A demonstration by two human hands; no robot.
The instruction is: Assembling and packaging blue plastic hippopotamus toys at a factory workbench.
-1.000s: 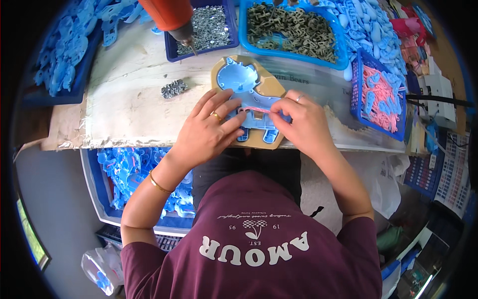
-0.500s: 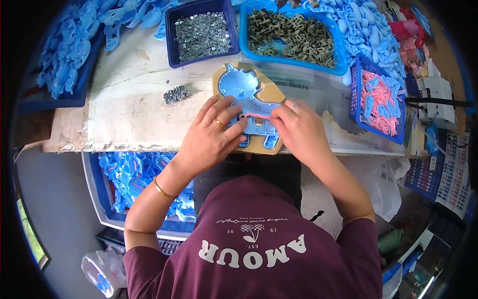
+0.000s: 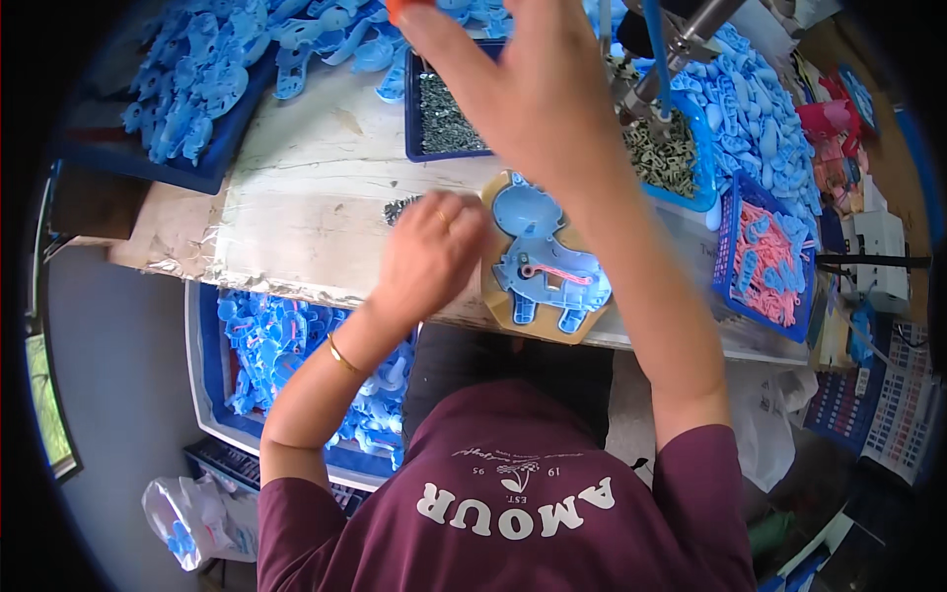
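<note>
My left hand (image 3: 434,252) is closed with its fingers curled, beside a small pile of dark metal pieces (image 3: 397,210) on the table. Whatever lies in its fingers is hidden. Right of it a pale blue bear-shaped plastic shell (image 3: 528,214) rests in a tan board (image 3: 496,308). A pink strip with a ring end (image 3: 559,273) lies across the shell's body. My right hand (image 3: 552,89) is raised high, its thumb spread out. A bit of orange (image 3: 400,10) shows at the thumb tip; the fingers are cut off by the upper edge.
Behind my right arm hangs a metal tool with a blue hose (image 3: 681,49). Bins of small metal parts (image 3: 449,109) and brownish clips (image 3: 663,158) stand behind. A blue basket (image 3: 730,232) holds pink and blue pieces. Blue shells fill the left tray (image 3: 187,173) and a low bin (image 3: 212,395).
My right hand has left the shell and risen up and forward. My left hand has let go of the shell and moved aside, fingers curled. The whole view has shifted.
</note>
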